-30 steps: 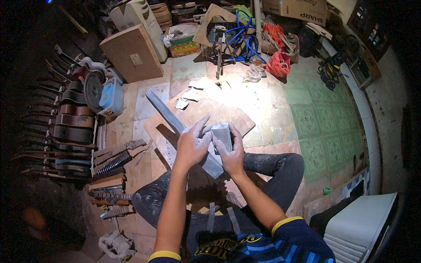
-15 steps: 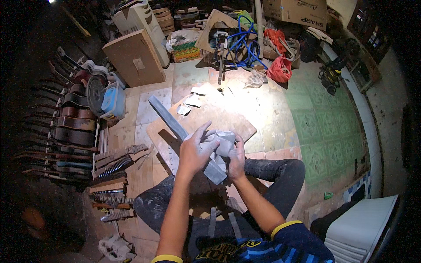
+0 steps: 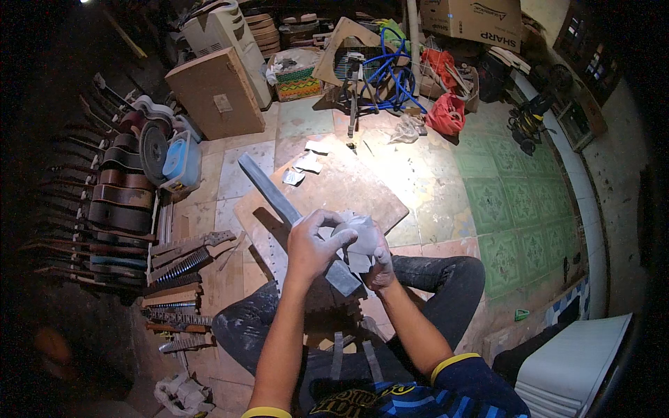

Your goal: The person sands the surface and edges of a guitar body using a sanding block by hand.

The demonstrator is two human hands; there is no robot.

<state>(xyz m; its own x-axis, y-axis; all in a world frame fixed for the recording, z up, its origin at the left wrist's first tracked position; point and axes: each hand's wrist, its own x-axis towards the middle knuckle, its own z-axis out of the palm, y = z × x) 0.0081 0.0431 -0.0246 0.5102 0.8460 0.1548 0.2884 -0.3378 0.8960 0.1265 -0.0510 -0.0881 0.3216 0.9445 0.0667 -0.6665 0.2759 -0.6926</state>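
Note:
My dusty left hand (image 3: pixel 315 242) pinches the left edge of a crumpled grey-white sheet of what looks like sandpaper (image 3: pixel 361 240), thumb and fingers bent together. On the sheet's right side, my right hand (image 3: pixel 380 266) grips it with the thumb in front; some fingers are hidden behind it. Beneath the hands a long grey bar (image 3: pixel 268 189) lies slantwise across a wooden board (image 3: pixel 355 182), its near end close to my lap. Several small pale paper scraps (image 3: pixel 307 163) lie at the board's far side.
Several guitars (image 3: pixel 124 177) stand in a row at the left, with guitar necks (image 3: pixel 182 265) on the floor nearer me. A clamp (image 3: pixel 353 90), blue hose (image 3: pixel 397 76) and red bag (image 3: pixel 446 115) are beyond the board. A white plastic chair (image 3: pixel 578 362) is at the right.
My left fingers have curled from raised and spread into a pinch on the sheet. My right hand has shifted slightly down, and the sheet has turned and opened out more.

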